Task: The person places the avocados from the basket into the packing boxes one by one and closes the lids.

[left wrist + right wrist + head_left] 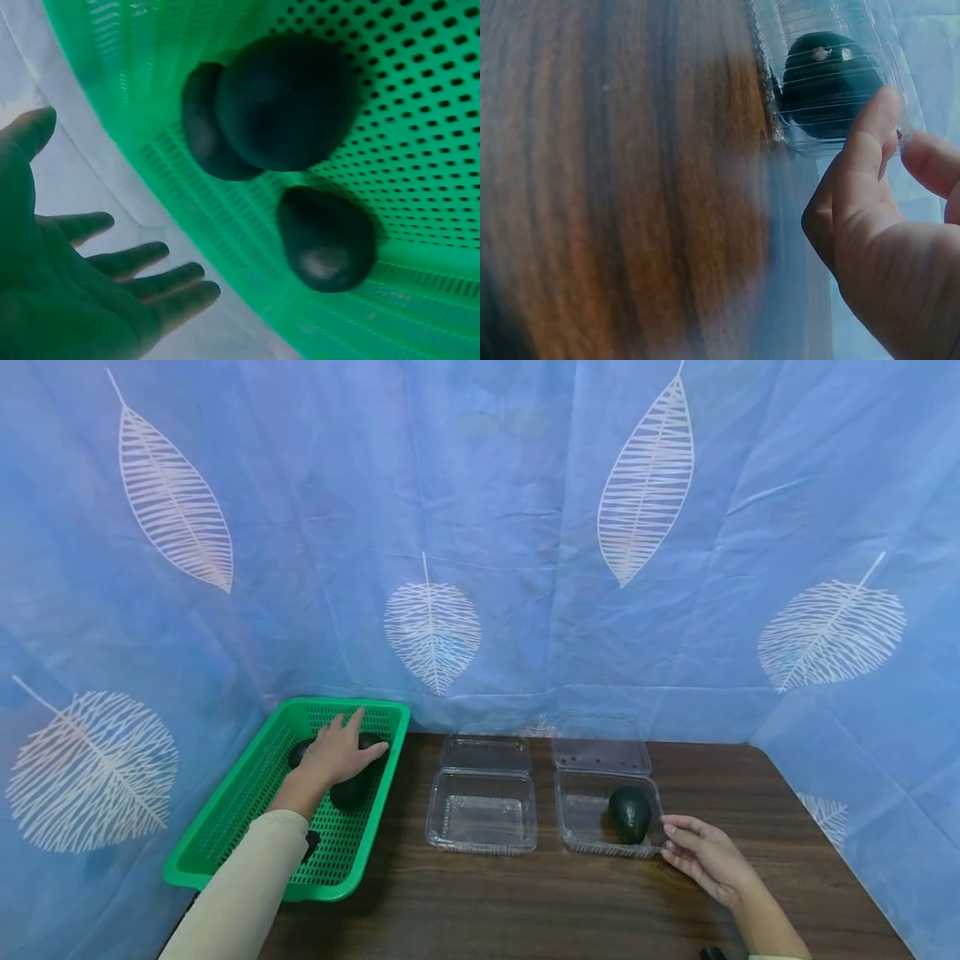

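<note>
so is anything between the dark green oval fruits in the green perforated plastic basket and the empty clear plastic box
Yes, the raised right side of the basket stands between the fruits and the box. Past it, nothing visible blocks the way; the box's lid is tipped back.

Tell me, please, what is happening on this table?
A person handles dark green, egg-shaped fruits and clear plastic boxes. The left hand, fingers spread, is over a green, perforated plastic basket with three dark, rounded fruits visible inside; it grips none of them. The right hand holds the right side of an open, clear plastic box, where one dark green, egg-shaped fruit lies. A second open, clear plastic box stands between it and the basket.
</note>
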`<state>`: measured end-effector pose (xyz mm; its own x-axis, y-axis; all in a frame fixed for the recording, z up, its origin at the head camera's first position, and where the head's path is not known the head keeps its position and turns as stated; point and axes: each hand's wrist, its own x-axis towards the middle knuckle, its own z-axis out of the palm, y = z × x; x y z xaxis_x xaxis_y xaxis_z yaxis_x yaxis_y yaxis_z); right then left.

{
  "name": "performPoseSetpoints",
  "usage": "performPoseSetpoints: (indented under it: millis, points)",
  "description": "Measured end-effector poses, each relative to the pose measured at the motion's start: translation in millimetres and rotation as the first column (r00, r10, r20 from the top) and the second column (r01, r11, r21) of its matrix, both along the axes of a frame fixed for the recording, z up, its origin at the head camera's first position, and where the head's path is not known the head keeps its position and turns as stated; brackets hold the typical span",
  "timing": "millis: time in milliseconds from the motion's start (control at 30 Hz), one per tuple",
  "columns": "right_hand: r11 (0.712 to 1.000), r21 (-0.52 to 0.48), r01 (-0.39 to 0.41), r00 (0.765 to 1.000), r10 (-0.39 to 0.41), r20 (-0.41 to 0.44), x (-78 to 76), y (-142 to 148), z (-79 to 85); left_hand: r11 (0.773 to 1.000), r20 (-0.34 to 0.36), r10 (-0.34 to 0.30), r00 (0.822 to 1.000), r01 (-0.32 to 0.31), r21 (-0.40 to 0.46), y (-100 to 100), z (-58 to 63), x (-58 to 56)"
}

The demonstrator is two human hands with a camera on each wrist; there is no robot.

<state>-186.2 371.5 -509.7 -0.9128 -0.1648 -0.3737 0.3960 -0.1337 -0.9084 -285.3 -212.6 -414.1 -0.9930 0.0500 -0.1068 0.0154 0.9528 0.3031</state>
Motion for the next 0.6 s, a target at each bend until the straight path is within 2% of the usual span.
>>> performPoseSetpoints:
  millis: [200, 400, 600]
  points:
    - [1.000, -0.009, -0.006, 1.000, 0.006, -0.005, 0.2, 0.6, -1.7, 0.997, 0.049, -0.015, 0.999, 0.011, 0.078, -15.9, -10.3, -0.4]
    - [0.999, -0.029, -0.016, 1.000, 0.016, -0.007, -0.6, 1.7, -3.3, 0.977, 0.095, 0.008, 0.995, -0.028, 0.211, -25.7, -15.3, 0.3]
    - [1.000, -0.019, -0.005, 1.000, 0.005, -0.006, -0.8, 1.2, -2.5, 0.962, 0.126, 0.024, 0.992, -0.057, 0.265, -32.4, -23.4, -1.1]
